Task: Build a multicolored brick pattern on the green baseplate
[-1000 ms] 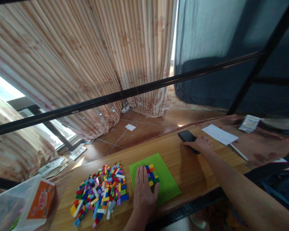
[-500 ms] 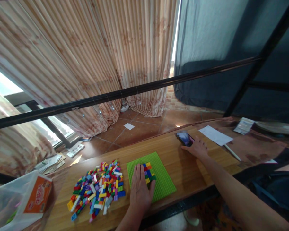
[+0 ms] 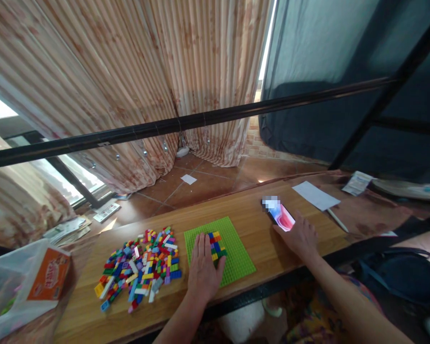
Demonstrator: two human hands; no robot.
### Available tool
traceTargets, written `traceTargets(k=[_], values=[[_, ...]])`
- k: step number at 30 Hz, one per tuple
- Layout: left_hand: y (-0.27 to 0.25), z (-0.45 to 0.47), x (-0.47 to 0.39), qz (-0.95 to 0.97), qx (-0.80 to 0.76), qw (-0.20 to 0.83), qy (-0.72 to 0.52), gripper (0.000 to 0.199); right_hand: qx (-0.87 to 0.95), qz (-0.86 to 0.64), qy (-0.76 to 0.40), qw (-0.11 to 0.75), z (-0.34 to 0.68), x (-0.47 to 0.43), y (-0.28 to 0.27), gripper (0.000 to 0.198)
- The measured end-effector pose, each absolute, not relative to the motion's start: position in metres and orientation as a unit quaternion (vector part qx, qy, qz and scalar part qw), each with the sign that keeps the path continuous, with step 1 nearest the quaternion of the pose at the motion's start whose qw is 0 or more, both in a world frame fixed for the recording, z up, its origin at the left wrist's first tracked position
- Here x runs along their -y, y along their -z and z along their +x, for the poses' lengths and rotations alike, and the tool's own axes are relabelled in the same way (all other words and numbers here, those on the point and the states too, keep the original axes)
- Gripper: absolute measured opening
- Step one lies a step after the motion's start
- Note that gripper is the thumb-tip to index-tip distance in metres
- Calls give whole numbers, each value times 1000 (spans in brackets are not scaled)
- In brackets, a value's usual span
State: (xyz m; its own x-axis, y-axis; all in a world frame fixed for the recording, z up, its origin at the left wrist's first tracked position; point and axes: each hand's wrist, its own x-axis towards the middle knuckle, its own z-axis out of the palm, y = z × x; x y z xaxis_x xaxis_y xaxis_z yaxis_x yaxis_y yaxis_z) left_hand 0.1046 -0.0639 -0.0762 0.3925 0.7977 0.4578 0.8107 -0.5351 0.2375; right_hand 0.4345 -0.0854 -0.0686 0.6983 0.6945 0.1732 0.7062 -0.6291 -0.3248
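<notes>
My left hand (image 3: 203,272) lies flat on the left part of a green studded baseplate (image 3: 241,266), fingers stretched out and thumb apart. Beside its fingers a small block of toy bricks (image 3: 215,246) in blue, yellow, red, orange and green is set on the plate, partly hidden by the hand. Off to the right, my right hand (image 3: 300,237) is open at the near end of a smartphone (image 3: 282,217), thumb by one corner and fingers spread. The phone lies on the wooden table with its screen lit; whether the hand touches it I cannot tell.
A heap of loose toy bricks (image 3: 139,267) covers the table left of the plate. A translucent bin (image 3: 17,291) with an orange label stands at far left. Behind the phone lie white paper (image 3: 316,195) and a white pen (image 3: 337,220). A black rail (image 3: 200,119) crosses beyond the table.
The phone's screen has gone from dark to brightly lit. My right hand has drawn back slightly towards me, uncovering more of it. The left hand stays on the plate; the view has shifted a little.
</notes>
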Motion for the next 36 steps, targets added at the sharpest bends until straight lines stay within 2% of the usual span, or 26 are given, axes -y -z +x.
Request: traceTargets(k=[2, 7, 12, 16, 23, 30, 36], values=[[75, 105, 64, -835, 484, 13, 262, 72, 413, -892, 15, 183, 436, 99, 70, 92], [72, 105, 62, -836, 488, 10, 251, 72, 489, -851, 50, 182, 455, 122, 64, 50], [72, 104, 61, -841, 476, 14, 259, 71, 541, -825, 60, 152, 461, 115, 54, 35], [73, 104, 61, -841, 474, 19, 261, 72, 521, -833, 37, 181, 461, 87, 46, 44], [73, 104, 61, -839, 480, 13, 255, 72, 427, -820, 39, 379, 484, 77, 51, 57], [71, 105, 62, -841, 477, 7, 257, 73, 360, -828, 6, 429, 501, 97, 58, 65], [66, 106, 63, -828, 492, 14, 268, 77, 322, -838, 0, 440, 501, 101, 59, 60]])
